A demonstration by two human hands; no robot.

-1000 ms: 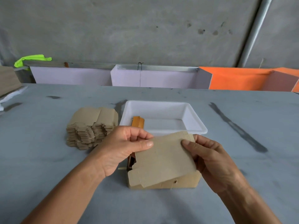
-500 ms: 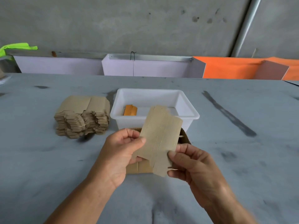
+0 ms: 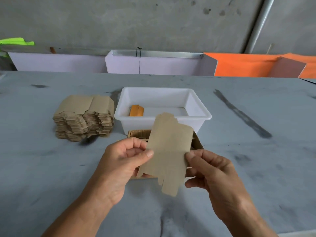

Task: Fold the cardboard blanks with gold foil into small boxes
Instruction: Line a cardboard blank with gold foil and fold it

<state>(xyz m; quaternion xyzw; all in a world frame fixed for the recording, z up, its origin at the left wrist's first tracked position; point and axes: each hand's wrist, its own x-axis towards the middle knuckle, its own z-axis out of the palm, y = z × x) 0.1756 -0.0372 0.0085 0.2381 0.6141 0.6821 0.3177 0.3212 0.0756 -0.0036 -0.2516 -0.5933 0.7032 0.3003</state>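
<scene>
1. Since a second ago, both hands have lifted the cardboard blank (image 3: 168,151) upright above the counter (image 3: 51,168).
2. Left hand (image 3: 119,165) and right hand (image 3: 210,170) pinch its side edges, fingers clamped.
3. Folding seems only starting; next, press the creases inward.

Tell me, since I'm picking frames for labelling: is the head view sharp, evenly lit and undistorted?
Head view: light is soft and even, with no glare; the stack of blanks casts a faint shadow; the held blank and both hands, left and right, look slightly soft; the wide angle bends the table's far edge.
</scene>
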